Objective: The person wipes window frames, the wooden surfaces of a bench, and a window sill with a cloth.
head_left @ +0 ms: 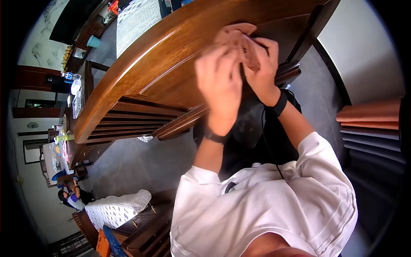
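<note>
A reddish-brown cloth [236, 31] is bunched between my two hands, up against the back panel of a curved dark wooden bench or sofa [167, 64]. My left hand [219, 81] is slightly smeared by motion, with its fingers curled over the near side of the cloth. On the other side, my right hand [262, 70] pinches a hanging fold of the cloth between thumb and fingers. Dark bands circle both wrists. Part of the cloth is hidden behind the fingers.
Folded orange and grey cloths or cushions [370, 128] are stacked at the right. A cable [264, 137] hangs by my right arm. Beyond the bench are a blue bin [93, 41] and a patterned cover [137, 25]. Another person [76, 197] sits far at the lower left.
</note>
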`<action>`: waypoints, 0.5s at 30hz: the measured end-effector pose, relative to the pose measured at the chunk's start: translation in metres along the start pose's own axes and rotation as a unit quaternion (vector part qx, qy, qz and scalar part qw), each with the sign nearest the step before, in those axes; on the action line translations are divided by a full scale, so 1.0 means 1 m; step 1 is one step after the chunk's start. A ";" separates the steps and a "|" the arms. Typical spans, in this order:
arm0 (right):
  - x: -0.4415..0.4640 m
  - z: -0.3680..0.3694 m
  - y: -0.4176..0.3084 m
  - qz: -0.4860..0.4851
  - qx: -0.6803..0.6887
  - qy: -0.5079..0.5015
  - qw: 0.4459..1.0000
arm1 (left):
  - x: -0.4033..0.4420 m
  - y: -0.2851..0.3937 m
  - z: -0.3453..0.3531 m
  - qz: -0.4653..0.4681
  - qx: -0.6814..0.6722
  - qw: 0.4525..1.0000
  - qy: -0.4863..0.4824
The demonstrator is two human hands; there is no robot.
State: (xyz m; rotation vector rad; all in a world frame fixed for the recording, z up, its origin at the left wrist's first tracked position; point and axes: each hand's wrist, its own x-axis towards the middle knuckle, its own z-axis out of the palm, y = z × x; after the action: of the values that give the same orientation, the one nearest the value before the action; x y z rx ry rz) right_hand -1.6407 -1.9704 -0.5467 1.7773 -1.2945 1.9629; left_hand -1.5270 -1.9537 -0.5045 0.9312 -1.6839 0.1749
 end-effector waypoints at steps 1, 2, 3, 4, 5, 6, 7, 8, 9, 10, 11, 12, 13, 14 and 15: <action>-0.011 -0.004 0.012 0.010 -0.021 0.000 1.000 | -0.009 0.000 0.009 -0.004 0.000 1.000 -0.020; -0.023 -0.004 0.022 0.024 -0.033 0.002 0.999 | -0.019 -0.002 0.019 -0.002 -0.010 1.000 -0.022; -0.034 -0.006 0.026 0.039 -0.037 -0.010 0.999 | -0.030 -0.006 0.025 0.000 -0.019 1.000 -0.024; -0.047 -0.005 0.031 0.042 -0.048 -0.019 0.998 | -0.041 -0.010 0.027 -0.010 -0.018 0.999 -0.032; -0.060 -0.003 0.034 0.046 -0.058 -0.029 0.997 | -0.054 -0.015 0.028 -0.022 -0.021 0.999 -0.034; -0.069 -0.001 0.036 0.048 -0.053 -0.040 0.997 | -0.065 -0.021 0.029 -0.033 -0.023 0.999 -0.037; -0.078 0.001 0.035 0.052 -0.048 -0.052 0.996 | -0.074 -0.027 0.026 -0.045 -0.024 0.998 -0.040; -0.084 0.003 0.032 0.056 -0.041 -0.065 0.995 | -0.082 -0.034 0.023 -0.042 -0.018 0.998 -0.039; -0.084 0.007 0.028 0.041 -0.035 -0.074 0.996 | -0.084 -0.037 0.017 -0.048 -0.012 0.998 -0.032; -0.083 0.011 0.022 0.026 -0.028 -0.081 0.996 | -0.086 -0.040 0.010 -0.052 -0.006 0.998 -0.024; -0.081 0.016 0.016 0.011 -0.023 -0.086 0.996 | -0.087 -0.044 0.002 -0.055 0.000 0.998 -0.018; -0.079 0.024 0.008 0.016 0.005 -0.085 0.996 | -0.083 -0.047 -0.009 -0.050 0.012 0.999 -0.009; -0.075 0.030 0.001 0.007 0.018 -0.086 0.996 | -0.079 -0.048 -0.018 -0.061 0.013 0.998 -0.003; -0.070 0.036 -0.006 -0.002 0.031 -0.086 0.996 | -0.074 -0.049 -0.028 -0.067 0.018 0.998 0.006; -0.064 0.042 -0.015 -0.012 0.045 -0.086 0.995 | -0.066 -0.049 -0.038 -0.073 0.023 0.997 0.016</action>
State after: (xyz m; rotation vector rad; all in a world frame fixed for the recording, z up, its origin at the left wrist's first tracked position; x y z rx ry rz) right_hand -1.5843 -1.9655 -0.6008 2.0350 -1.2466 1.9195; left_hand -1.4636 -1.9337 -0.5662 1.0764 -1.5815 0.1317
